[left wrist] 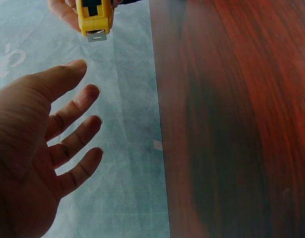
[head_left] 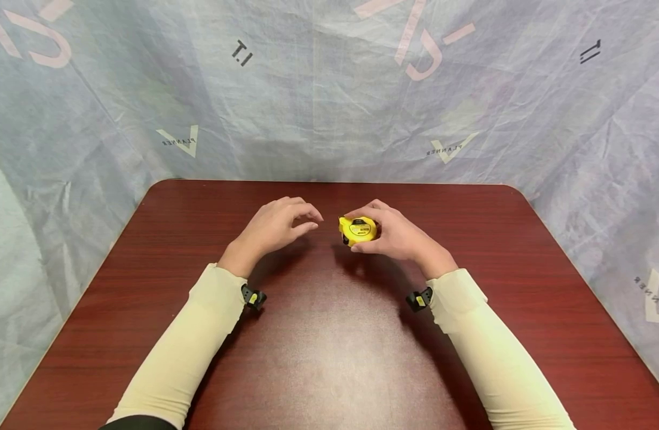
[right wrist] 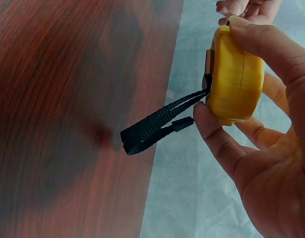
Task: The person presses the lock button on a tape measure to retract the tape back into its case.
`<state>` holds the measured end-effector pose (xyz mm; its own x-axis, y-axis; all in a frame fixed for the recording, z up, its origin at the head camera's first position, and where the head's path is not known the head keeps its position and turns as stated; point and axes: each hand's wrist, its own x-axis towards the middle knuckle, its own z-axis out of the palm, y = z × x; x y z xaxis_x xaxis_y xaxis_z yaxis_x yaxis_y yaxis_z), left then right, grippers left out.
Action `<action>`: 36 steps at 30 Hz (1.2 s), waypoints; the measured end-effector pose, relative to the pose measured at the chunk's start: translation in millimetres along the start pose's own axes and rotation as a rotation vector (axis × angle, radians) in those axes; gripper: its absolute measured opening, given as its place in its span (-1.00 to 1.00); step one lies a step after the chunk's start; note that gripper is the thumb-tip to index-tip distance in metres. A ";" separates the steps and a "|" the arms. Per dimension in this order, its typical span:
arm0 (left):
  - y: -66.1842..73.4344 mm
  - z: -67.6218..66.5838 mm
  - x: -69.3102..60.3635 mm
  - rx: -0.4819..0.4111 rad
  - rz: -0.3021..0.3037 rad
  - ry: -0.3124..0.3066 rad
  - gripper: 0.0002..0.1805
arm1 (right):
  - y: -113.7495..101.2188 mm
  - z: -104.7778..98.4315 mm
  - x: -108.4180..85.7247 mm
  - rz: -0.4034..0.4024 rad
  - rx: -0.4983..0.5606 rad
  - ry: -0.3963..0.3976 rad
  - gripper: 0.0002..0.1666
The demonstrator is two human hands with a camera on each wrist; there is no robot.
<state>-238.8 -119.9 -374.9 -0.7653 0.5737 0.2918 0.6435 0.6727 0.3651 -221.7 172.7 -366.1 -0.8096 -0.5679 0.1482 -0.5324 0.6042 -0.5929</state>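
A yellow tape measure (head_left: 359,230) with a round label is held above the table by my right hand (head_left: 396,233), thumb on one side and fingers on the other. In the right wrist view a black wrist strap (right wrist: 157,124) hangs from the yellow case (right wrist: 236,79). The metal end hook (left wrist: 96,36) pokes out of the case's mouth in the left wrist view, facing my left hand (left wrist: 38,124). That hand (head_left: 278,224) hovers to the left of the tape measure, fingers loosely bent and apart from it, with nothing between them.
Beneath both hands lies a dark red wood-grain table (head_left: 329,358) with rounded far corners. A pale printed cloth (head_left: 307,95) hangs behind it and along both sides. Each sleeve cuff carries a small black wrist camera, one left (head_left: 253,297) and one right (head_left: 418,300).
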 end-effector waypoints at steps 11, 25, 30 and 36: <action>-8.1 -3.9 -9.4 0.007 -0.037 -0.016 -0.78 | 4.5 -1.3 -4.4 0.021 -0.006 -0.004 -0.27; -25.6 -8.2 -27.3 0.037 -0.085 -0.015 -0.72 | 16.2 -7.6 -19.4 0.054 0.010 0.003 -0.27; -32.1 -10.2 -34.9 0.048 -0.100 -0.006 -0.68 | 21.1 -12.2 -27.2 0.065 -0.002 0.012 -0.28; -39.9 -14.1 -45.0 0.068 -0.137 -0.011 -0.65 | 29.1 -16.6 -35.7 0.081 -0.019 0.007 -0.29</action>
<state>-230.2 -179.1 -390.2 -0.8459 0.4792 0.2340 0.5330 0.7747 0.3401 -212.4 219.8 -375.6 -0.8520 -0.5127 0.1062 -0.4697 0.6588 -0.5877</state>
